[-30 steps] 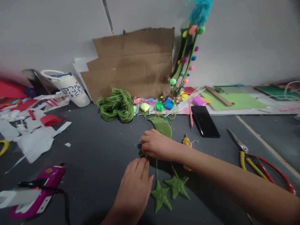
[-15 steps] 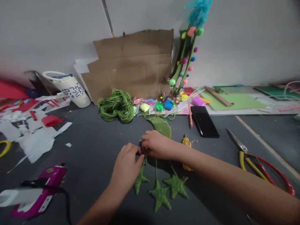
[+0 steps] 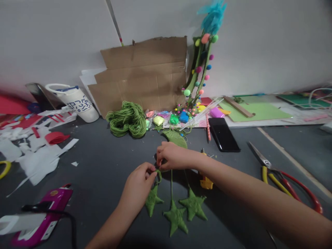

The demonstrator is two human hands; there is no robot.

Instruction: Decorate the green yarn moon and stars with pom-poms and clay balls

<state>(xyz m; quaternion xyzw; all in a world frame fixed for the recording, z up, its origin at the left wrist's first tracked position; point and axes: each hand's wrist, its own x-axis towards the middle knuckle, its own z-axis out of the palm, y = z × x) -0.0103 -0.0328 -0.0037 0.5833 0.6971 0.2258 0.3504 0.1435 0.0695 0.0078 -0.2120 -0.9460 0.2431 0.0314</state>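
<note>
My left hand [image 3: 142, 178] pinches a looped green string [image 3: 159, 177] that runs to the leftmost green star [image 3: 153, 200]. Against its fingertips, my right hand [image 3: 172, 155] is closed at the lower end of a green wrapped crescent [image 3: 176, 138]; what its fingers hold is too small to make out. Two more green stars, one in the middle [image 3: 175, 218] and one on the right [image 3: 193, 204], lie on the dark table, their strings running up under my right hand. A yellow tool [image 3: 206, 182] is partly covered by my right forearm.
Green yarn [image 3: 127, 119] lies before cardboard [image 3: 145, 79]. Right: a phone [image 3: 224, 135], scissors [image 3: 266, 162] and red-handled tool [image 3: 311, 197]. Left: paper scraps [image 3: 43, 157], a white cup [image 3: 83, 105] and a magenta device [image 3: 57, 204] with black cord. A pompom-covered decoration [image 3: 198, 69] stands behind.
The view has shifted slightly. My left fingertips have drawn a little apart from my right ones, and the string loop between left hand and star shows more clearly.
</note>
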